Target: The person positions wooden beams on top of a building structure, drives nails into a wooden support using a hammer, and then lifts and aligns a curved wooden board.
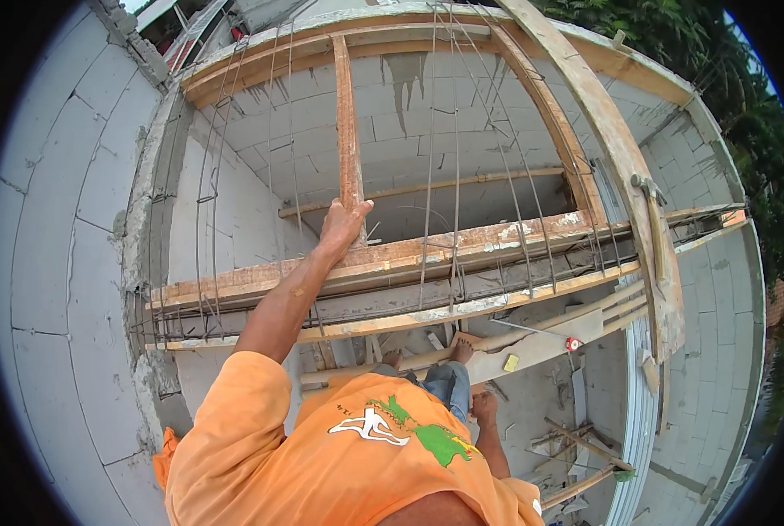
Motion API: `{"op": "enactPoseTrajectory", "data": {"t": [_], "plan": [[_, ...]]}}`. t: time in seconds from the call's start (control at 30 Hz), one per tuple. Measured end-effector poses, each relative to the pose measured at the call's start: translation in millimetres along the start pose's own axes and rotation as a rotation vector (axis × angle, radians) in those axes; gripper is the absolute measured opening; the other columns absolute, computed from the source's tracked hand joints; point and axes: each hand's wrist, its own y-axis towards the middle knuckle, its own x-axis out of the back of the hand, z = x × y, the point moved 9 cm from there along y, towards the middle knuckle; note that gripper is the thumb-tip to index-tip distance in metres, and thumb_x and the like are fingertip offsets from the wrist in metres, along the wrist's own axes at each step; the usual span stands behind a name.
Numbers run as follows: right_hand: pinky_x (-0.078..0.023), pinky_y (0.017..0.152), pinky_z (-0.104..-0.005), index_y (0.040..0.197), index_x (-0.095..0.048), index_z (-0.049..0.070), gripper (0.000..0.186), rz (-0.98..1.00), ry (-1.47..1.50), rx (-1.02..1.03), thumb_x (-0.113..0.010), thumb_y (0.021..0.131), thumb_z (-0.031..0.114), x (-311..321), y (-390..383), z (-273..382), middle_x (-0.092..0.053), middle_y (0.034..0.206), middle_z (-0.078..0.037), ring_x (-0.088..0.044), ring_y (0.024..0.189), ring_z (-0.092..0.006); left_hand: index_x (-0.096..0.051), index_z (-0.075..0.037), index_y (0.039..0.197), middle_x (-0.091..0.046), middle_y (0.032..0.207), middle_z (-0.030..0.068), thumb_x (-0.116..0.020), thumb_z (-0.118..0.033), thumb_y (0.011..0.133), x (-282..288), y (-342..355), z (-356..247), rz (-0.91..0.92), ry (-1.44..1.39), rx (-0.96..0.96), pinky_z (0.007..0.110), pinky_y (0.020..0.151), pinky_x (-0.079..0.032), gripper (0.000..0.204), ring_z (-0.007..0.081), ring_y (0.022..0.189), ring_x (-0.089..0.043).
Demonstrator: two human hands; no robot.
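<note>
My left hand [344, 225] is stretched out ahead, its fingers wrapped round the near end of a rough wooden batten [348, 123]. This batten spans from the far timber to the near formwork board [392, 254]. The hand is just above that board. Low beside my jeans hangs my right hand [484, 406], small in view with its fingers turned away, so I cannot see whether it holds anything. Between the formwork boards runs a cage of steel rebar [514, 279], with thin bars standing or leaning above it.
My feet [462, 351] are on bamboo poles and planks. A red and white tape measure [573, 344] and a yellow object [511, 362] lie there. At right, a hammer [653, 215] rests on a long plank [606, 114]. Grey block walls [67, 237] enclose the space; debris lies below.
</note>
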Motion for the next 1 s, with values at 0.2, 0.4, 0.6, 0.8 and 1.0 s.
{"op": "enactPoseTrajectory", "data": {"t": [0.2,0.4,0.6,0.8,1.0], "plan": [[-0.050,0.038,-0.0343,0.080,-0.062,-0.009,0.022,0.065,-0.022,0.046,-0.059,0.088,0.012,-2.6,-3.1,29.5,-0.061,0.062,-0.013,-0.063,0.046,-0.0218,-0.058,0.006,0.127,-0.067,0.118,0.0282,-0.069,-0.053,0.087,0.1,1.4,-0.5,0.010,0.051,0.020,0.048,0.099,-0.048,0.072,0.0398,0.115,-0.064],[-0.050,0.040,-0.0341,0.105,-0.063,-0.013,0.031,0.042,0.089,-0.057,-0.061,0.088,0.013,6.0,-10.8,16.4,-0.066,0.069,-0.019,-0.065,0.046,-0.0228,-0.058,0.007,0.128,-0.066,0.119,0.0304,-0.060,-0.066,0.090,-3.0,11.2,9.8,0.028,0.018,0.044,0.049,0.100,-0.047,0.082,0.0419,0.117,-0.063],[-0.049,0.038,-0.0310,0.096,-0.064,-0.010,0.026,-0.115,0.198,0.014,-0.059,0.090,0.015,61.8,-13.2,30.2,-0.061,0.065,-0.011,-0.063,0.048,-0.0192,-0.061,0.006,0.124,-0.069,0.104,0.0252,-0.062,-0.062,0.090,-9.3,1.4,-4.4,0.044,-0.016,-0.005,0.047,0.088,-0.050,0.076,0.0359,0.100,-0.068],[-0.050,0.048,-0.0292,0.099,-0.069,-0.007,0.034,-0.063,-0.026,0.091,-0.065,0.089,0.025,151.2,-35.9,159.3,-0.065,0.072,-0.010,-0.066,0.056,-0.0161,-0.060,0.007,0.123,-0.070,0.100,0.0191,-0.071,-0.037,0.088,-0.8,-8.5,-8.7,0.020,-0.067,0.038,0.042,0.078,-0.052,0.057,0.0272,0.089,-0.067],[-0.047,0.055,-0.0254,0.111,-0.074,-0.001,0.034,0.118,0.035,0.258,-0.068,0.093,0.028,264.9,-92.6,343.9,-0.066,0.075,-0.004,-0.062,0.064,-0.0114,-0.059,0.007,0.123,-0.069,0.104,0.0219,-0.069,-0.034,0.088,-7.5,6.2,-5.5,0.005,-0.042,-0.022,0.043,0.082,-0.051,0.055,0.0301,0.094,-0.067]]}}
